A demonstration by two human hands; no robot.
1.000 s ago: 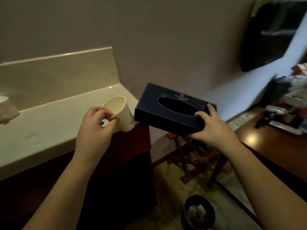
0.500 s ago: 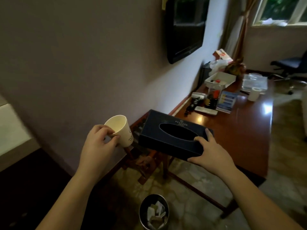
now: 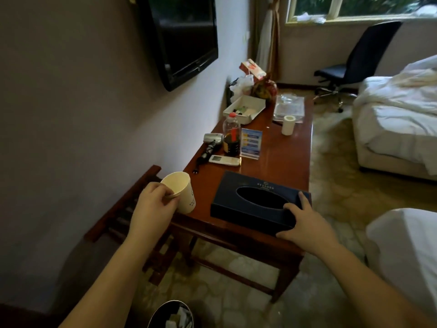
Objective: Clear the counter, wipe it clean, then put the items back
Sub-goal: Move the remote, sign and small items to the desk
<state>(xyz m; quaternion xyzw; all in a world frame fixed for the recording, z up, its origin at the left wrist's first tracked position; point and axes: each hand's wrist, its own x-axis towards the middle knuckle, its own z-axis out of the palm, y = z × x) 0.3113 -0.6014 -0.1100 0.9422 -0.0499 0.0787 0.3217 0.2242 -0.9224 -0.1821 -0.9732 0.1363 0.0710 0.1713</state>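
My left hand (image 3: 152,207) grips a white paper cup (image 3: 182,192) by its rim, tilted, over the near left corner of a wooden desk (image 3: 283,162). My right hand (image 3: 305,221) holds the near right end of a dark blue tissue box (image 3: 255,200), thumb at its oval opening. The box is level, at or just above the near end of the desk; I cannot tell if it touches the wood. The counter is out of view.
Farther along the desk lie a white remote (image 3: 224,160), a bottle (image 3: 231,136), a blue card stand (image 3: 251,143), a white tray (image 3: 244,108) and another cup (image 3: 288,124). A wall TV (image 3: 186,36) hangs left. A luggage rack (image 3: 132,209), bin (image 3: 171,314), beds and office chair (image 3: 354,60) surround.
I have turned right, away from the counter, toward the wooden desk. Both hands carried the cup and the tissue box along, and they now sit over the desk's near end.
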